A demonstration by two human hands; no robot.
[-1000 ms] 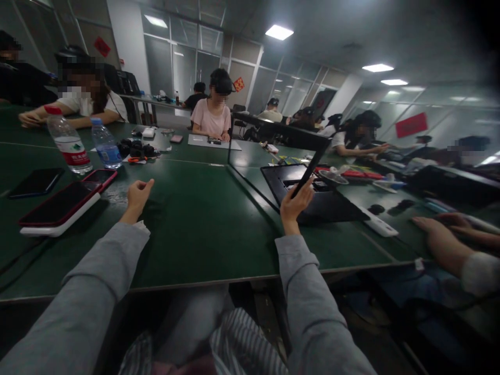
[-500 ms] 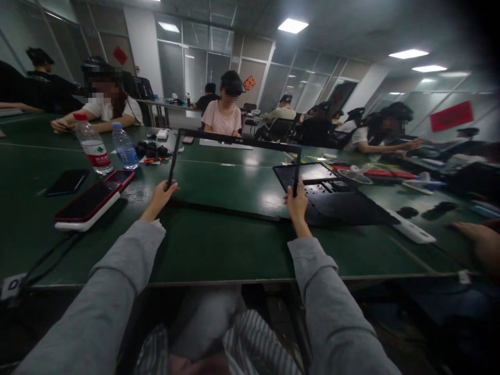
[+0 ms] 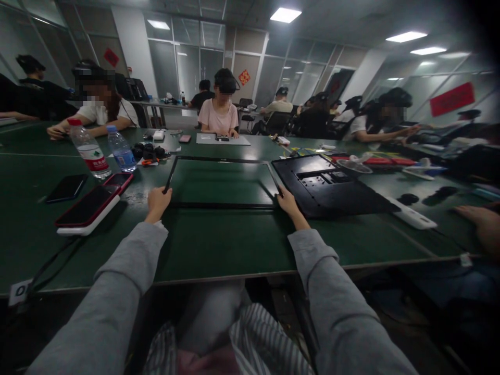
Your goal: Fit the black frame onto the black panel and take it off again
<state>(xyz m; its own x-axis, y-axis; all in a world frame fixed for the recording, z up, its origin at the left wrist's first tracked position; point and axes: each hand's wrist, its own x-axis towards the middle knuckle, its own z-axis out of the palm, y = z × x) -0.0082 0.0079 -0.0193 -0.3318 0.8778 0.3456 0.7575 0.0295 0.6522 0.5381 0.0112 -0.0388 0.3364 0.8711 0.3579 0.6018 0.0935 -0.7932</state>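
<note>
A thin black rectangular frame (image 3: pixel 219 204), an empty screen bezel, lies nearly flat on the green table (image 3: pixel 219 245) in front of me. My left hand (image 3: pixel 158 200) grips its near left corner with closed fingers. My right hand (image 3: pixel 287 200) holds its near right corner, fingers curled on the edge. Both arms are in grey sleeves. Right beside the frame lies a black laptop shell (image 3: pixel 332 190), flat on the table.
Two phones (image 3: pixel 88 205) and a dark phone (image 3: pixel 67 187) lie at the left, with two water bottles (image 3: pixel 90 153) behind. A white power strip (image 3: pixel 412 216) and another person's hand (image 3: pixel 482 221) are at the right. Several people sit around the far side.
The frame, first held up on edge by my right hand alone, was taken by both hands and has been lowered from upright to nearly flat on the table.
</note>
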